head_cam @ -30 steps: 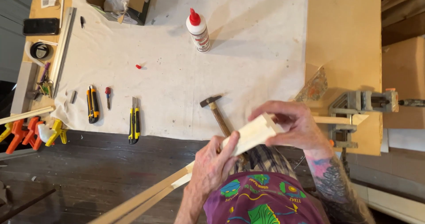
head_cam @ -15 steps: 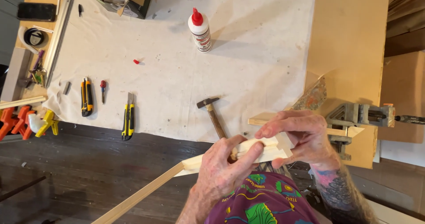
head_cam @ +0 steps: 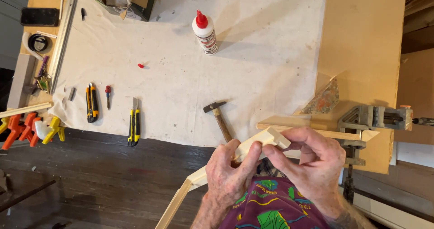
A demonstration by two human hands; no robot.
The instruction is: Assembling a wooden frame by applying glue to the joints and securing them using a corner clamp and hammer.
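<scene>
Glue bottle (head_cam: 205, 32), hammer (head_cam: 219, 118), knives (head_cam: 134, 127), perhaps phone (head_cam: 40, 17).

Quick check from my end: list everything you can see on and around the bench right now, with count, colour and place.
wood strip: 1, pale, held in both hands at bench front
glue bottle: 1, white with red cap, upright, top centre
hammer: 1, dark head, wooden handle, just beyond the hands
utility knives: 2, yellow and black, left front
screwdriver: 1, red handle, between the knives
red cap: 1, small, left of centre
corner clamp: 1, grey metal, right edge
spring clamps: several, orange and yellow, far left
phone: 1, black, top left
cloth: 1, white, covering bench
left hand: gripping strip
right hand: pinching strip's end
</scene>
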